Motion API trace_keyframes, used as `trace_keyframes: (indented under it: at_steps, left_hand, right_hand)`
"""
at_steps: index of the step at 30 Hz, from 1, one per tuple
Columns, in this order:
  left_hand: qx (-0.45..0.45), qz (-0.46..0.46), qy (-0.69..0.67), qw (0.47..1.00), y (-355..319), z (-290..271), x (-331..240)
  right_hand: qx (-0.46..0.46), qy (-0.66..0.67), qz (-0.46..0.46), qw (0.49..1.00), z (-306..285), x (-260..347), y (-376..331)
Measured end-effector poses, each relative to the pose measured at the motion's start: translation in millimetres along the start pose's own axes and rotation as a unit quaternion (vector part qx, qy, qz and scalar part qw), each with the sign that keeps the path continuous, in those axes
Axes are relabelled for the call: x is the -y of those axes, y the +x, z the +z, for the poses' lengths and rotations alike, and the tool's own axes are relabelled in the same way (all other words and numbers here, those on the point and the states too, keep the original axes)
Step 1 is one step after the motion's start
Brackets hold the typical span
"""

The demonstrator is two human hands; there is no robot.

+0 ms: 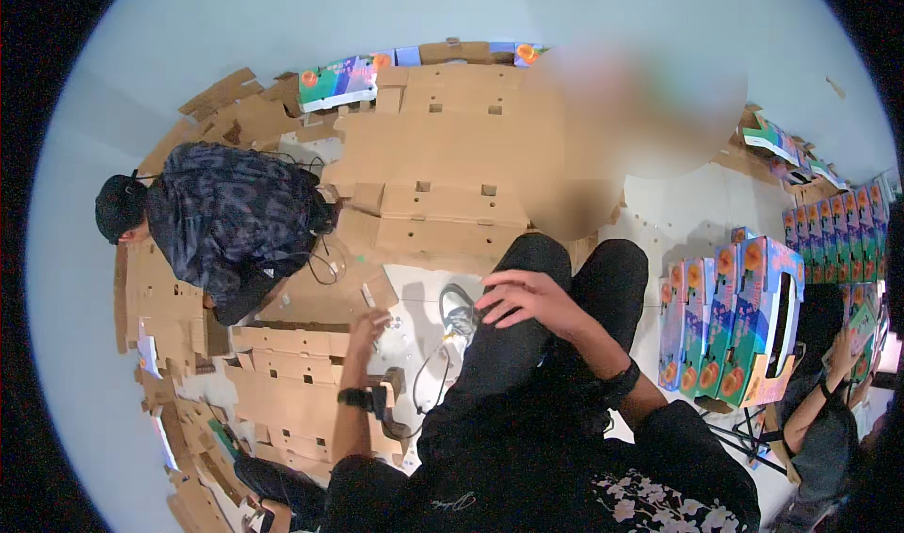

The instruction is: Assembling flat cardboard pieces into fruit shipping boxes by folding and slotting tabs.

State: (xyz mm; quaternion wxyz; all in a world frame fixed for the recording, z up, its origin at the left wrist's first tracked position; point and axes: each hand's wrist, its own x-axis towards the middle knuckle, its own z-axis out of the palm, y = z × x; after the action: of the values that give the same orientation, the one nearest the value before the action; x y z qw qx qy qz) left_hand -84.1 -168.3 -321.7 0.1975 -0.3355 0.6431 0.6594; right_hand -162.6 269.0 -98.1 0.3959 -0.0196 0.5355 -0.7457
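My left hand (367, 330) is low beside the cardboard, its fingers curled together. Whatever is in them, if anything, is too small to make out. Just beyond the fingertips a small white strip (367, 295) shows against the brown board; I cannot tell whether it touches them. My right hand (529, 301) is over my thigh, palm down with fingers spread, holding nothing. Flattened cardboard sheets (461, 147) with cut-out slots cover the floor ahead. More stacked cardboard (292, 382) lies to the left of my left forearm. A dark band is on each wrist.
A person in a dark patterned jacket (235, 213) bends over cardboard at the left. Colourful fruit-print cartons (734, 316) stand at the right, with more rows behind (838, 236). Another person's arm (815, 406) is beyond them. A cable (443, 382) runs near my shoe (458, 309).
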Motion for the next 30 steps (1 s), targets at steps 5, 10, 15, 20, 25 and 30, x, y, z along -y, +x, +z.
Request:
trace_keyframes:
  at_steps: [5, 10, 15, 20, 25, 30]
  left_hand:
    - [-0.047, -0.031, -0.068, 0.996, -19.0, 30.1, 26.2]
    - [-0.082, 0.054, -0.136, 0.986, 35.7, 31.0, -1.2]
    - [-0.151, 0.045, -0.162, 0.974, 118.7, 42.9, -47.4]
    - [-0.102, 0.037, -0.159, 0.981, 159.0, 94.1, -55.0]
    - [-0.082, 0.066, -0.211, 0.972, 169.6, 146.4, -36.0]
    - [-0.177, 0.175, -0.127, 0.960, 160.2, 182.5, -24.0]
  right_hand:
    - [-0.178, -0.050, -0.154, 0.971, -33.8, 33.7, -15.0]
    - [-0.402, -0.079, -0.235, 0.881, -142.9, 21.9, -29.3]
    - [-0.476, -0.187, 0.062, 0.857, -244.8, -98.9, 13.7]
    - [-0.297, -0.054, -0.077, 0.950, -255.9, -179.0, 20.4]
    - [-0.352, -0.019, -0.038, 0.935, -249.7, -151.0, 13.1]
    - [-0.356, -0.030, 0.002, 0.934, -284.6, -138.3, 37.7]
